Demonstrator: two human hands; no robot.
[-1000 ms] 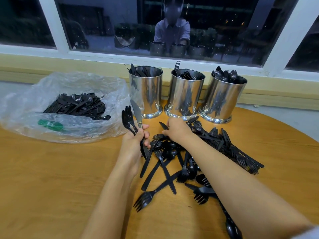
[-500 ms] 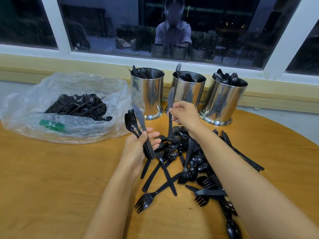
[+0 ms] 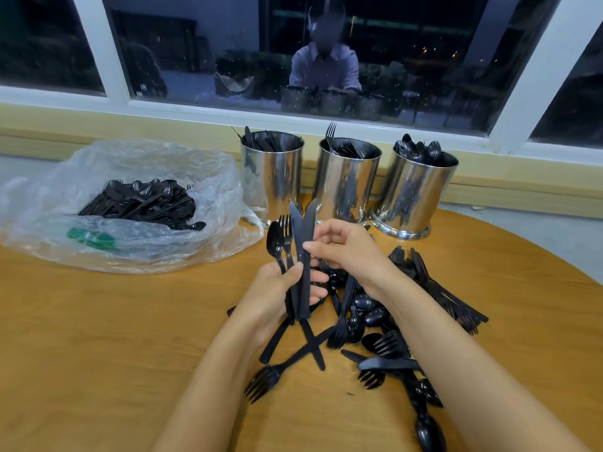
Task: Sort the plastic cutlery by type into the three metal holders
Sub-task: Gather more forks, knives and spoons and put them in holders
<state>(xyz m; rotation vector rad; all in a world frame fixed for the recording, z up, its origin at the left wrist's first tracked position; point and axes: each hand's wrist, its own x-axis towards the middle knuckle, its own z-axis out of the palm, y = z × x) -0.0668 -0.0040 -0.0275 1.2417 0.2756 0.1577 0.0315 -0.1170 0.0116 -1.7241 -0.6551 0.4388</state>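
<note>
place: likely a café or canteen dining room | signs: round wooden table [image 3: 98,353] by a big white-framed window [image 3: 424,44] | three metal holders [image 3: 346,184] | clear bag [image 3: 146,252] of bulk plastic cutlery [image 3: 143,203]

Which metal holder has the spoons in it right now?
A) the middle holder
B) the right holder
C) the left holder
B: rounded spoon bowls stick out of the right holder, while a fork stands up from the middle holder and knives show in the left holder.
</note>
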